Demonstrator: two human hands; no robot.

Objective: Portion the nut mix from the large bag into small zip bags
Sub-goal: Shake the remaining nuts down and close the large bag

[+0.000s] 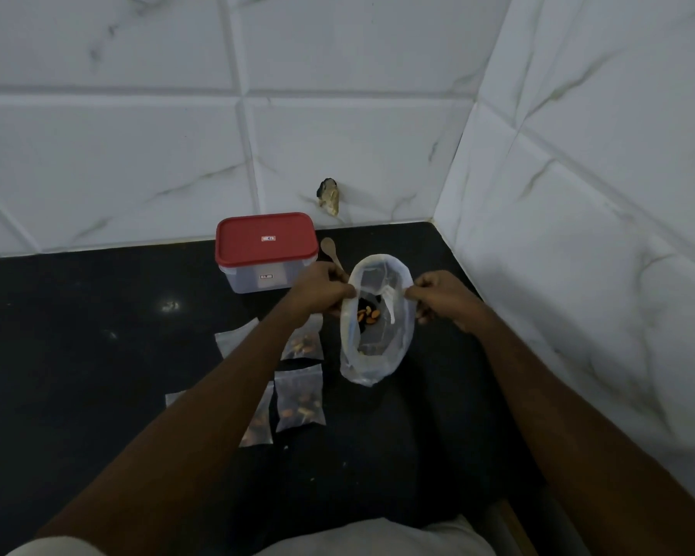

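While both hands hold it open at centre frame, the large translucent plastic bag (378, 355) stands on the black polished bench (97, 355), its mouth pulled into an oval.

Hands:
- Left hand (322, 290): thumb and fingers pinching the left rim of the large bag.
- Right hand (442, 298): pinching the right rim likewise. Neither hand holds anything else.

Contents of the large bag: a small remnant of brown almonds and dark pieces (368, 315) at the bottom. The rest of the inside is bare.

Small clear zip bags, lying flat on the bench lower left of centre:
- With nut mix inside: one (302, 343) just left of the large bag, one (299, 399) below it, and one (257, 423) partly under the left forearm.
- Apparently empty: one (235, 335) further left and one (175, 397) at the left edge of the group. The forearm covers part of each and the light is dim.

Other items:
- Rectangular clear plastic box with red lid (265, 250), closed, above the left hand.
- Pale wooden spoon (330, 250), between the box and the large bag, its handle running behind the left hand.
- White marble-pattern wall tiles (137, 134), behind and at right.

Progress, by estimate: well along. Three portions are made. Little mix is left in the large bag, likely enough for one or two more. The seemingly empty small bags are not yet filled. Whether the filled ones are zipped cannot be told.
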